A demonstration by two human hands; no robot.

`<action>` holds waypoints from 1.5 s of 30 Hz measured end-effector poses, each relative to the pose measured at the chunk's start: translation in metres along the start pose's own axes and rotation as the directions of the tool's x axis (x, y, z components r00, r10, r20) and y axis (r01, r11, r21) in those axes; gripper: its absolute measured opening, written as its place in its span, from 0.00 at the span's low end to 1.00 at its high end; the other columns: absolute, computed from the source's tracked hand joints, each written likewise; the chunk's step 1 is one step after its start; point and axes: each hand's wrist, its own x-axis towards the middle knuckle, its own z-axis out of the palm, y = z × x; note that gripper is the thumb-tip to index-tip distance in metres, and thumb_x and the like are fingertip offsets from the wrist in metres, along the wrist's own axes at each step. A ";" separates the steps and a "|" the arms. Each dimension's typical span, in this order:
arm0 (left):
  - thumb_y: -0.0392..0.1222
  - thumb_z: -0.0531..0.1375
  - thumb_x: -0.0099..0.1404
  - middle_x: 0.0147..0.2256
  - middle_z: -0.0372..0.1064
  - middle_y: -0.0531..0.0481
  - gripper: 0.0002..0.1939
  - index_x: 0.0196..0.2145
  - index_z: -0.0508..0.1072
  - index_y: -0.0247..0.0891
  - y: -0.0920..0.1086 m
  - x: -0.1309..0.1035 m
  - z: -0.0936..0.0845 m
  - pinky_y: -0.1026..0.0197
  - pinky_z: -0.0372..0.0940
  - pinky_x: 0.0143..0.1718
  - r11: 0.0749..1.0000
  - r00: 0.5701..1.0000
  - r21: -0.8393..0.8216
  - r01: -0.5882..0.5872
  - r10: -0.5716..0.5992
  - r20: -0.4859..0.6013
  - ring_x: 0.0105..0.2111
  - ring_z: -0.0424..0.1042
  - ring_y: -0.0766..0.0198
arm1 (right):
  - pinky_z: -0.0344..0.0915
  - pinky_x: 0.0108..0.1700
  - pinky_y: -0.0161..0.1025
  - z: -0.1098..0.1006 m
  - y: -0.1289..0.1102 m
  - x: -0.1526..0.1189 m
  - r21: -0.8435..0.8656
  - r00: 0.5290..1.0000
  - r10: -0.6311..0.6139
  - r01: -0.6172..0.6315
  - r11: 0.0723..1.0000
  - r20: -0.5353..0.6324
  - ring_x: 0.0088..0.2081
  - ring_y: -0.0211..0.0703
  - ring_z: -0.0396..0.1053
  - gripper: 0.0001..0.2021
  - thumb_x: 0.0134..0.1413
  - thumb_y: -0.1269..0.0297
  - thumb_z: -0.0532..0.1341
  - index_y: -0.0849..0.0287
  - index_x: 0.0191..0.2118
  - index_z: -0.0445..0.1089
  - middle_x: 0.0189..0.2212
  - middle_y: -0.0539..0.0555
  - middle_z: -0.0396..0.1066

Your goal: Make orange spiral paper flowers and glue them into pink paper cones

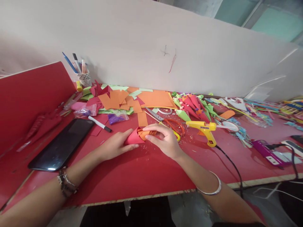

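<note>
My left hand (115, 145) is wrapped round a red paper cone (133, 138) just above the red table. My right hand (165, 140) pinches folded orange paper (145, 134) at the cone's wide mouth. Whether the orange paper is fixed to the cone, I cannot tell. Right behind my right hand lie scissors with orange handles (176, 126), partly covered by the fingers. A small orange paper rectangle (142, 119) is on the table just beyond the cone.
A yellow glue gun (205, 129) with a black cord lies at right, near a purple power strip (271, 154). Finished red and green cones (191, 105) are heaped behind it. At left are a black phone (62, 143), a marker (99, 124) and a pen cup (84, 77).
</note>
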 end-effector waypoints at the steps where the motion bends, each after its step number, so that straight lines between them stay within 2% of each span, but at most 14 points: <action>1: 0.55 0.50 0.60 0.31 0.68 0.49 0.21 0.44 0.61 0.36 0.000 0.000 0.000 0.64 0.57 0.27 1.000 1.000 0.014 0.002 -0.002 0.009 0.27 0.66 0.62 | 0.66 0.41 0.39 0.000 0.000 0.000 -0.005 1.000 -0.003 0.003 1.000 -0.001 0.40 0.39 0.68 0.08 0.49 0.64 0.60 0.53 0.37 0.70 0.36 0.51 0.71; 8: 0.54 0.49 0.61 0.27 0.66 0.50 0.16 0.36 0.60 0.37 -0.002 -0.001 -0.001 0.66 0.54 0.24 0.992 1.000 0.126 -0.019 0.018 0.010 0.24 0.65 0.64 | 0.67 0.38 0.39 -0.002 -0.002 0.001 -0.104 0.999 -0.043 0.045 0.994 0.022 0.36 0.39 0.69 0.06 0.49 0.64 0.59 0.54 0.35 0.70 0.33 0.51 0.71; 13: 0.56 0.48 0.61 0.26 0.64 0.51 0.17 0.32 0.59 0.38 -0.008 0.000 0.001 0.66 0.53 0.24 0.973 0.999 0.226 -0.042 0.044 -0.003 0.24 0.65 0.64 | 0.66 0.38 0.39 -0.003 -0.005 0.000 -0.174 0.996 -0.073 0.079 0.982 0.042 0.35 0.39 0.69 0.07 0.49 0.64 0.59 0.54 0.36 0.70 0.33 0.51 0.72; 18: 0.56 0.47 0.61 0.26 0.65 0.49 0.17 0.33 0.59 0.38 -0.008 0.001 0.002 0.65 0.53 0.24 0.957 1.000 0.289 -0.025 0.019 0.023 0.25 0.66 0.61 | 0.65 0.38 0.38 -0.001 -0.008 -0.002 -0.214 0.996 -0.079 0.088 0.973 0.050 0.36 0.40 0.68 0.10 0.49 0.64 0.59 0.53 0.40 0.67 0.36 0.51 0.71; 24: 0.54 0.45 0.63 0.27 0.65 0.48 0.16 0.35 0.58 0.37 -0.008 0.000 0.003 0.63 0.54 0.24 0.933 0.998 0.354 -0.060 0.047 0.045 0.26 0.67 0.59 | 0.65 0.40 0.38 -0.002 -0.009 -0.002 -0.255 0.990 -0.126 0.138 0.957 0.064 0.38 0.40 0.67 0.07 0.51 0.63 0.58 0.54 0.36 0.69 0.35 0.52 0.68; 34: 0.56 0.45 0.62 0.26 0.66 0.48 0.18 0.35 0.58 0.37 -0.005 0.000 0.006 0.63 0.54 0.24 0.904 0.998 0.422 -0.065 0.055 0.034 0.25 0.67 0.59 | 0.65 0.40 0.37 0.002 -0.006 -0.003 -0.261 0.980 -0.150 0.180 0.949 0.128 0.38 0.38 0.66 0.07 0.51 0.63 0.58 0.55 0.37 0.69 0.37 0.52 0.66; 39: 0.52 0.47 0.63 0.27 0.65 0.49 0.14 0.32 0.59 0.37 -0.004 0.001 0.004 0.65 0.54 0.24 0.894 0.991 0.429 -0.131 0.123 0.046 0.25 0.66 0.62 | 0.65 0.36 0.34 0.003 -0.007 -0.004 -0.265 0.970 -0.194 0.228 0.937 0.149 0.36 0.36 0.66 0.07 0.53 0.64 0.57 0.58 0.36 0.69 0.36 0.53 0.66; 45: 0.47 0.48 0.62 0.30 0.66 0.48 0.11 0.34 0.61 0.37 -0.005 0.001 0.005 0.64 0.56 0.27 0.892 0.986 0.420 -0.165 0.155 0.057 0.28 0.67 0.60 | 0.64 0.35 0.33 0.002 -0.012 -0.004 -0.259 0.974 -0.154 0.195 0.946 0.168 0.35 0.35 0.65 0.09 0.52 0.64 0.58 0.58 0.39 0.68 0.36 0.53 0.65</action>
